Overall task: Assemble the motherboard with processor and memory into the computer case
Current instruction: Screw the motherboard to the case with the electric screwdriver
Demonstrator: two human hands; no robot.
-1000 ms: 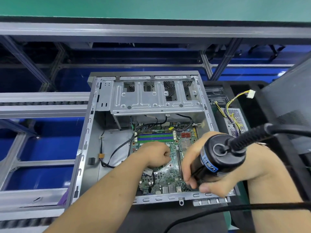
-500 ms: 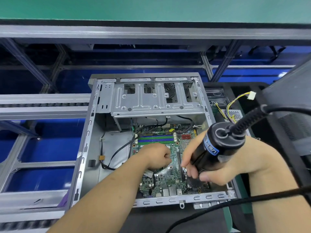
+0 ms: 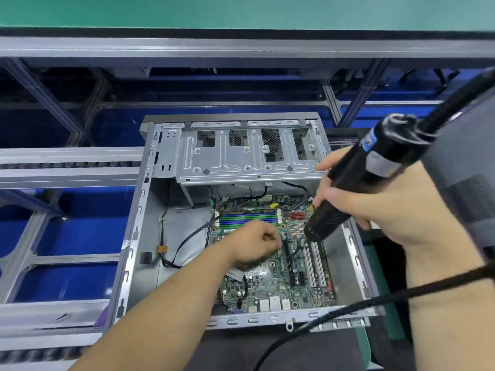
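Green and studded with components, the motherboard (image 3: 270, 266) lies flat in the computer case (image 3: 150, 236). The electric screwdriver (image 3: 356, 183), gripped by the right hand (image 3: 380, 202), is tilted down-left, its tip hidden near the curled left hand (image 3: 254, 243), whose contents cannot be told.

Right hand (image 3: 375, 207) grips electric screwdriver (image 3: 356, 180) over motherboard (image 3: 270, 279); left hand (image 3: 254, 243) curled, resting on board.

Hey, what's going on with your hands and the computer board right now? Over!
Right hand grips electric screwdriver, tip down over motherboard. Left hand curled on the board, contents unclear. Board sits inside case. Black cables lie left.
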